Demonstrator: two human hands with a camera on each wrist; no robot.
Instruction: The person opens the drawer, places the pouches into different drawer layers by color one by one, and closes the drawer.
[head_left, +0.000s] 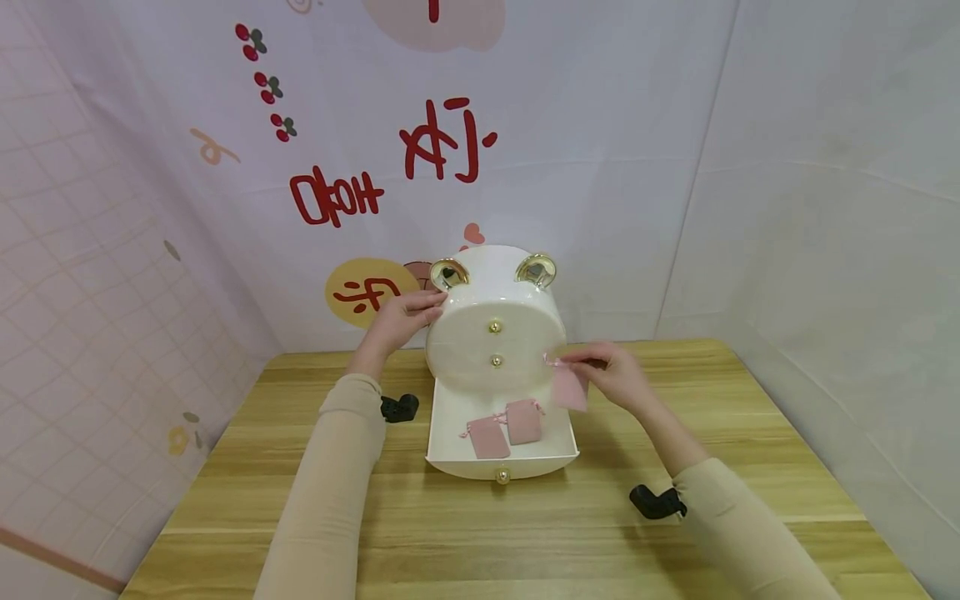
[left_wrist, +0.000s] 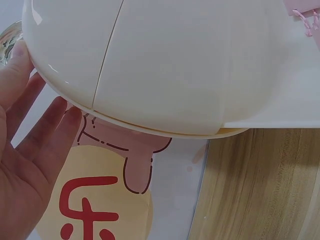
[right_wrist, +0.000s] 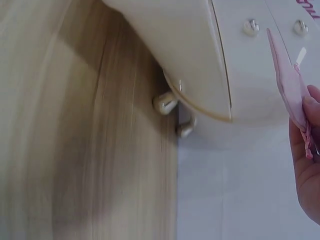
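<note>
A white storage box [head_left: 468, 346] with gold ears and round gold knobs stands at the back of the table. Its bottom drawer [head_left: 447, 433] is pulled out toward the front, and two pink drawstring pouches [head_left: 489, 437] lie inside it. My left hand [head_left: 405, 321] rests against the box's upper left side, just below one gold ear; its fingers look fairly straight in the left wrist view. My right hand [head_left: 611, 375] pinches a third pink drawstring pouch [head_left: 570, 389] near its tied end, beside the right side of the box and above the drawer's edge.
The box stands on a wood-grain table [head_left: 480, 542] close to a printed cloth backdrop [head_left: 600, 208]. Black devices [head_left: 400, 408] sit at both wrists. Short gold feet [right_wrist: 166, 102] show under the box in the right wrist view.
</note>
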